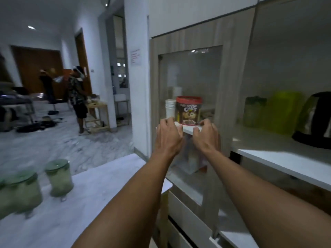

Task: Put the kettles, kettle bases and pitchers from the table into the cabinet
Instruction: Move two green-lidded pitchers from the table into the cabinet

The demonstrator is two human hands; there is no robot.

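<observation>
Two frosted green pitchers with lids stand on the white table at lower left. In the open right part of the cabinet, a steel-and-black kettle, a green pitcher and a yellow-green container sit on a white shelf. My left hand and my right hand are curled side by side over a white shelf edge at the glass-fronted cabinet section. Whether the glass lies between hands and shelf is unclear.
On that shelf stand a red-lidded Choco Chips tub and stacked paper cups. White drawers lie below. Two people stand in the far room near a wooden table, with clutter on the floor.
</observation>
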